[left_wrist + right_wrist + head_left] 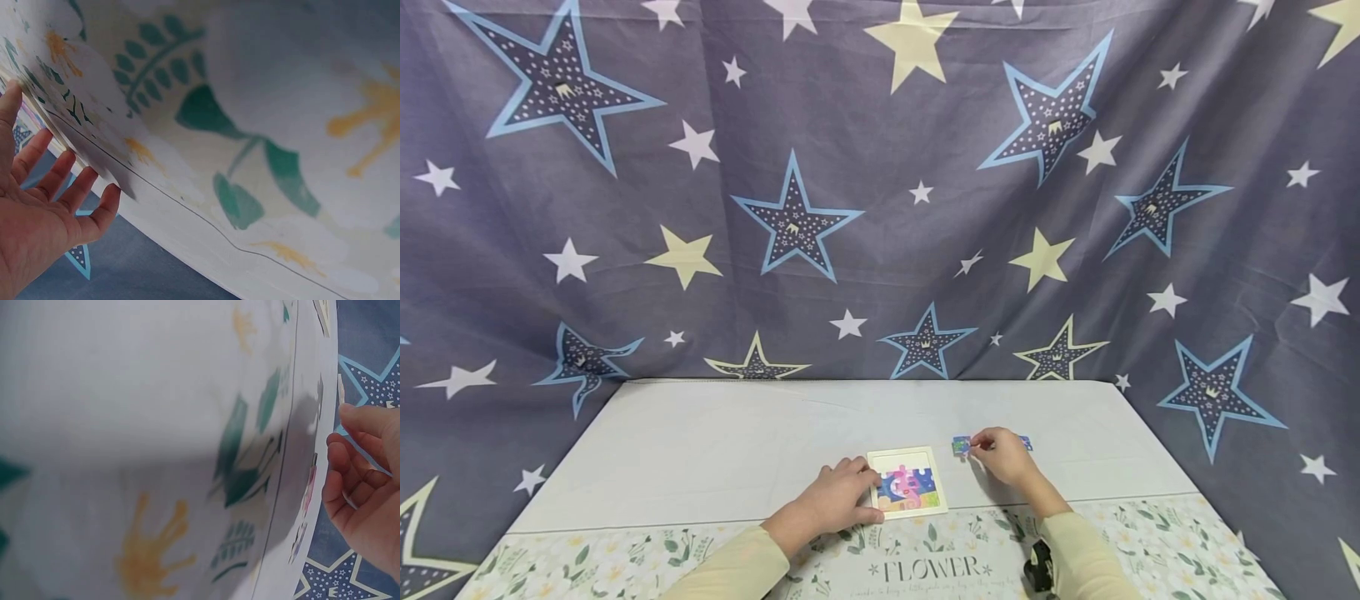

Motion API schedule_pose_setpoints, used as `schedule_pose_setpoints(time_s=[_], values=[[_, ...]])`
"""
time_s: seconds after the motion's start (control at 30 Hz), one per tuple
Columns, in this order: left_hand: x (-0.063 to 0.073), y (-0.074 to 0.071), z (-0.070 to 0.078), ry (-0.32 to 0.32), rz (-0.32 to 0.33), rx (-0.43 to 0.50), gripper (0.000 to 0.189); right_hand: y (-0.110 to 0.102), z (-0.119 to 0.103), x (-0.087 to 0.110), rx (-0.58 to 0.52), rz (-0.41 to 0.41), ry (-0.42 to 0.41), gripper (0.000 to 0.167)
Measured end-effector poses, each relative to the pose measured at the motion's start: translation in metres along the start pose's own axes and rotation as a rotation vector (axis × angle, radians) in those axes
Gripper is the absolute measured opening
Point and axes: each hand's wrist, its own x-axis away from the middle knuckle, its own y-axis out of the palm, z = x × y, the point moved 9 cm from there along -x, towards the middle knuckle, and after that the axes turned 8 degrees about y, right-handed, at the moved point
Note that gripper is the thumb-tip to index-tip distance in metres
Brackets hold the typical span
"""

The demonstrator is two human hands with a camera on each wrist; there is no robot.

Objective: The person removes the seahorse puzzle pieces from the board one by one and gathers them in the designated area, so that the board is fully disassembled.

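A square puzzle tray point(939, 481) with a pale frame lies on the table, partly filled with pieces that form a pink cartoon figure on blue. My left hand point(838, 497) rests against its left side, thumb by the lower corner and fingers spread along the rim. In the left wrist view those fingers point(65, 165) touch the tray's edge. To the tray's right, my right hand point(1002, 457) pinches a blue and green puzzle piece point(960, 447) between thumb and forefinger. The right wrist view has that piece point(341, 389) edge-on at the fingertips, raised off the table.
Another blue puzzle piece point(1026, 443) lies just past the right hand, partly hidden by it. The tabletop point(737, 450) is white at the back, with a flower-printed cover point(625, 558) in front. A star-patterned curtain point(865, 275) hangs behind and along both sides.
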Motion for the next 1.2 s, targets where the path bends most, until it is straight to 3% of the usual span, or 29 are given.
schedule_pose_setpoints(time_s=[1.2], values=[[-0.002,0.003,-0.003,-0.007,0.000,0.033,0.055,-0.004,0.015,0.000,-0.022,0.003,0.035,0.007]])
